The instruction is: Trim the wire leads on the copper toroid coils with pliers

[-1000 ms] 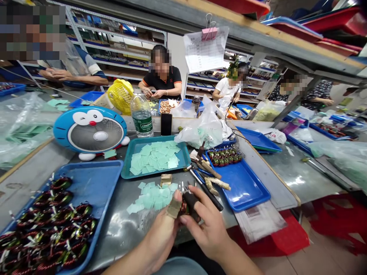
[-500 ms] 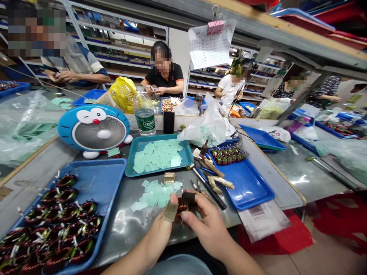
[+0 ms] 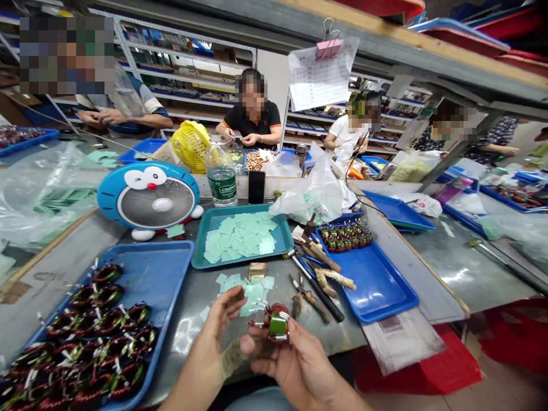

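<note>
My right hand [image 3: 302, 357] holds a toroidal coil [image 3: 278, 323], a green core wound with reddish copper wire, its white-tipped leads pointing left. My left hand [image 3: 220, 334] is open beside the coil. Its fingers are raised apart from its thumb, which has a greenish wrap and lies close to the coil's leads; I cannot tell whether it touches them. Just beyond the hands, pale green square sheets [image 3: 252, 292] lie loose on the metal bench, with a small wooden block [image 3: 257, 270] behind them.
On the left, a blue tray [image 3: 148, 262] holds several coils. A teal tray [image 3: 199, 245] carries more green sheets. Pliers [image 3: 309, 297] and a hammer [image 3: 317, 285] lie right of the hands, near another blue tray [image 3: 377, 285]. A fan [image 3: 149, 197] and bottle [image 3: 222, 180] stand behind; co-workers sit opposite.
My left hand has come off the coil and opened, moving left. The coil has turned in my right hand, so its green side and white-tipped leads now show. The view has shifted slightly.
</note>
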Available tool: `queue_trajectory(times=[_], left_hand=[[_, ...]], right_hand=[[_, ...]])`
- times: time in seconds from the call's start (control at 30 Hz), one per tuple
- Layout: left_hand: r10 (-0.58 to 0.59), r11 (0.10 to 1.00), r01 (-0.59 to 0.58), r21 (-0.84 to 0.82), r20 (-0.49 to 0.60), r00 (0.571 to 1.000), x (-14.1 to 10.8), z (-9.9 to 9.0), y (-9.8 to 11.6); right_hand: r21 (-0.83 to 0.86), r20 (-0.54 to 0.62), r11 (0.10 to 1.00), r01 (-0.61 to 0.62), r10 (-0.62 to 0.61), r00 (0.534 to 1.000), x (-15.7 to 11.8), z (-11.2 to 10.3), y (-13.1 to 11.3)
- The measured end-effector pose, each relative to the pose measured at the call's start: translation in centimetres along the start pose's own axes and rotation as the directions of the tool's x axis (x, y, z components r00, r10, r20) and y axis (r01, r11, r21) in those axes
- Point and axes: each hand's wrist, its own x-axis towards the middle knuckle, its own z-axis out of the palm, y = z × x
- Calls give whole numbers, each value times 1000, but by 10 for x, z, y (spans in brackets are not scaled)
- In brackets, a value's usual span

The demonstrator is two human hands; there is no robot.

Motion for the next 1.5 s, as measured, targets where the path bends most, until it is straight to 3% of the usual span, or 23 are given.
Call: queue_trajectory(times=[0.1, 0.2, 0.3, 0.37, 0.43, 0.47, 0.5, 0.53, 0.6, 0.63, 0.67, 0.73, 0.87, 0.93, 1.03, 1.1, 1.2, 1.27, 1.33, 1.4, 1.43, 1.5], left_hand=[[-27, 997, 28, -75, 18, 999, -3, 4, -4], [113, 980, -121, 161, 58, 992, 2, 5, 4], [207, 882, -287, 373, 239, 949, 15, 3, 21], [143, 897, -260, 357, 322, 936, 22, 0, 33], [12, 965, -103, 240, 353, 936, 23, -3, 41], [-56, 991, 9, 132, 362, 931, 21, -5, 43], [-112, 993, 120, 0, 360, 926, 19, -7, 44], [-162, 968, 218, -128, 347, 924, 16, -9, 43], [-265, 874, 356, -331, 289, 920, 11, -13, 40], [-314, 828, 396, -397, 257, 914, 10, -15, 37], [-358, 789, 423, -445, 228, 906, 10, -17, 34], [-412, 739, 454, -497, 201, 889, 12, -21, 27], [-388, 773, 398, -493, 129, 913, 17, -28, 8], [-327, 837, 319, -444, 60, 943, 15, -28, 1], [-246, 943, 238, -232, -7, 969, 8, -26, 3], [-195, 974, 192, -120, -18, 981, 4, -27, 11], [-199, 967, 202, -155, 37, 979, 3, -33, 22], [-216, 947, 230, -224, 86, 973, 4, -40, 26], [-210, 931, 240, -277, 133, 969, 5, -45, 27], [-195, 923, 240, -300, 174, 965, 6, -47, 27], [-190, 925, 241, -293, 192, 963, 7, -48, 28], [-182, 943, 235, -236, 227, 957, 10, -47, 30]], right_hand=[[-1, 34, 1000, -19, 19, 999, 1, 0, -3], [-32, 16, 999, -9, 9, 1000, 5, 1, 1], [-58, -36, 998, 19, -21, 999, 8, 6, 9], [-108, -38, 994, 9, -14, 999, 6, 8, 10], [-276, -36, 961, -2, -8, 999, 0, 4, 1], [-423, -46, 906, 26, -50, 998, -4, -2, -8], [-607, -50, 792, 68, -123, 991, -7, -10, -19], [-785, -41, 610, 111, -229, 972, -11, -20, -31], [-987, 54, 116, 115, -434, 899, -16, -44, -57], [-997, 70, 2, 82, -484, 872, -16, -57, -68], [-996, 81, -72, 50, -515, 853, -15, -68, -77], [-991, 74, -136, -1, -548, 833, -10, -85, -87], [-973, 69, -220, -68, -560, 825, 14, -91, -73], [-971, 45, -218, -96, -567, 823, 29, -87, -59], [-982, -10, -149, -114, -567, 824, 43, -83, -43], [-992, -51, -66, -104, -549, 834, 42, -83, -42], [-991, -129, 99, -92, -489, 863, 27, -85, -55], [-964, -179, 256, -66, -448, 876, 11, -83, -66], [-813, -257, 582, 8, -371, 892, -5, -77, -73], [-587, -264, 810, 16, -209, 941, -18, -66, -73], [-539, -226, 842, -25, -117, 967, -22, -59, -72], [-678, -122, 730, -84, 1, 993, -29, -43, -70]])
